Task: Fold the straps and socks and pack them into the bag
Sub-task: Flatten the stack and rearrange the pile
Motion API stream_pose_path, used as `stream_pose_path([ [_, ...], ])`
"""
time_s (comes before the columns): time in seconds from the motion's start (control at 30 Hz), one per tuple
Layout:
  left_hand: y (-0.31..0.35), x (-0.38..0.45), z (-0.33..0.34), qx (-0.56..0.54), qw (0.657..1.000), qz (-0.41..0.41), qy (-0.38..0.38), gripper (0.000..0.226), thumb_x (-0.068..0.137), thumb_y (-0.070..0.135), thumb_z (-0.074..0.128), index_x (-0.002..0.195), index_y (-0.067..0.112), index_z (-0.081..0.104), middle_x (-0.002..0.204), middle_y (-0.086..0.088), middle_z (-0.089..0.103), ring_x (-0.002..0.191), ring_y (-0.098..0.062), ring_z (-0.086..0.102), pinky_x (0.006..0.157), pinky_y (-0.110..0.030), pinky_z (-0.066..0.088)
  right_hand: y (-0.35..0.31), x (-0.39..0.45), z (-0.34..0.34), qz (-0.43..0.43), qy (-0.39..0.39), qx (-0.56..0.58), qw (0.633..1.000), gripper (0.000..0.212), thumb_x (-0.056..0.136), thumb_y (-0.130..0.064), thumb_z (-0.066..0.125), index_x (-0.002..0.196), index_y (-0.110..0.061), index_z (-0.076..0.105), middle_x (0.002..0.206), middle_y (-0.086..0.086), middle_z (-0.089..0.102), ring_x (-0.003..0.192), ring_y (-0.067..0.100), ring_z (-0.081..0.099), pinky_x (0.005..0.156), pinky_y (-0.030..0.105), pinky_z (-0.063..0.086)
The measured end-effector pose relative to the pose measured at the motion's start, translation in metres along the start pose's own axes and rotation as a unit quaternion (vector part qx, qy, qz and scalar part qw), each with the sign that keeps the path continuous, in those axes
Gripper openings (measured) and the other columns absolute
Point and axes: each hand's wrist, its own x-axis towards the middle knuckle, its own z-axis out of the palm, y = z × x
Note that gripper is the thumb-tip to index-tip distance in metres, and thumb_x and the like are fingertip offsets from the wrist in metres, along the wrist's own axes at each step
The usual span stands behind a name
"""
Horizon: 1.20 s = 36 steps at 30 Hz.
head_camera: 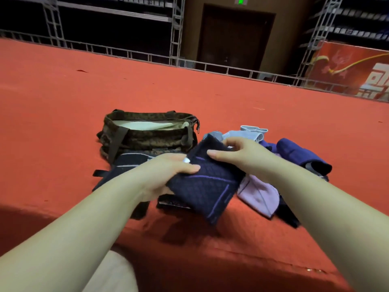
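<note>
A dark navy knitted strap with purple lines is held up over the red carpet. My left hand grips its left edge, thumb on top. My right hand pinches its upper right corner. Behind and to the left stands a brown patterned bag, unzipped, with a pale lining showing. To the right lie a lilac sock, a pale grey-blue sock and a folded dark blue piece. Another dark striped piece lies under my left wrist in front of the bag.
Red carpet covers a raised stage whose front edge runs just below my arms. Metal truss railings line the far edge, with a dark door and a red banner behind.
</note>
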Motion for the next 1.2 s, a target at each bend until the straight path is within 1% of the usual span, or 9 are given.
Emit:
stream_pose_path([
  [0.2,-0.002,0.019,-0.013,-0.03,0.998,0.008,0.048,0.023,0.091,0.005,0.054,0.109,0.016,0.065,0.1,-0.002,0.071,0.077,-0.012,0.068,0.056,-0.024,0.053,0.006,0.029,0.018,0.145,0.016,0.323,0.935,0.046,0.08,-0.012,0.073,0.122,-0.006,0.056,0.117,0.016,0.065,0.095,0.024,0.067,0.077,0.033,0.056],
  [0.3,-0.009,0.03,-0.019,0.068,0.989,0.027,0.132,0.056,0.086,0.01,0.06,0.137,0.028,0.045,0.116,0.0,0.062,0.084,-0.015,0.066,0.063,-0.028,0.053,0.014,0.044,0.032,0.125,0.105,0.241,0.957,0.072,0.076,-0.012,0.078,0.136,-0.017,0.038,0.12,0.011,0.058,0.095,0.023,0.065,0.071,0.033,0.055],
  [0.47,-0.017,0.038,-0.027,0.297,0.934,0.059,0.188,0.074,0.088,0.023,0.059,0.147,0.039,0.017,0.107,0.001,0.061,0.08,-0.009,0.059,0.062,-0.023,0.043,0.021,0.055,0.05,0.038,0.156,0.057,0.985,0.069,0.08,-0.023,0.075,0.137,-0.022,0.036,0.111,0.002,0.057,0.097,0.018,0.058,0.086,0.03,0.047],
  [0.57,-0.024,0.04,-0.031,0.428,0.882,0.042,0.194,0.075,0.089,0.029,0.054,0.149,0.034,0.01,0.091,0.002,0.059,0.083,-0.015,0.059,0.067,-0.031,0.044,0.029,0.057,0.06,-0.007,0.152,-0.003,0.988,0.068,0.082,-0.027,0.073,0.138,-0.024,0.035,0.115,-0.003,0.053,0.104,0.014,0.054,0.085,0.023,0.037],
  [0.7,-0.03,0.039,-0.037,0.608,0.746,0.159,0.22,0.074,0.092,0.034,0.052,0.152,0.023,0.01,0.148,-0.004,0.033,0.133,-0.024,0.036,0.107,-0.036,0.032,0.037,0.046,0.069,-0.078,0.191,-0.111,0.972,0.066,0.085,-0.034,0.067,0.142,-0.021,0.034,0.14,-0.004,0.043,0.129,0.013,0.041,0.097,0.019,0.029],
  [0.83,-0.033,0.045,-0.039,0.699,0.67,0.238,0.081,0.058,0.101,0.031,0.031,0.152,0.016,0.009,0.161,-0.003,0.001,0.148,-0.017,0.003,0.118,-0.031,0.004,0.042,0.031,0.079,-0.149,0.134,-0.265,0.943,0.058,0.093,-0.039,0.052,0.145,-0.017,0.036,0.155,0.004,0.026,0.144,0.016,0.021,0.115,0.027,0.015],
  [0.9,-0.036,0.05,-0.039,0.727,0.667,0.163,0.02,0.057,0.104,0.035,0.023,0.152,0.016,-0.001,0.16,0.001,-0.01,0.147,-0.012,-0.009,0.117,-0.028,-0.005,0.049,0.032,0.079,-0.103,0.049,-0.307,0.945,0.06,0.097,-0.044,0.042,0.149,-0.019,0.027,0.16,0.003,0.01,0.147,0.014,0.006,0.119,0.034,0.005],
  [1.0,-0.038,0.055,-0.04,0.695,0.714,0.084,-0.017,0.061,0.103,0.042,0.02,0.152,0.016,-0.005,0.159,0.001,-0.014,0.146,-0.009,-0.011,0.117,-0.025,-0.006,0.056,0.038,0.074,-0.062,-0.043,-0.31,0.948,0.061,0.099,-0.048,0.033,0.152,-0.024,0.015,0.161,-0.001,-0.002,0.147,0.012,-0.005,0.119,0.035,-0.002],
  [1.2,-0.043,0.057,-0.038,0.665,0.745,0.051,-0.011,0.063,0.102,0.045,0.021,0.152,0.015,-0.004,0.16,0.0,-0.011,0.146,-0.011,-0.009,0.115,-0.024,-0.005,0.058,0.043,0.074,-0.065,-0.075,-0.305,0.947,0.061,0.1,-0.047,0.03,0.152,-0.022,0.01,0.16,0.0,-0.005,0.146,0.012,-0.009,0.119,0.032,-0.004],
])
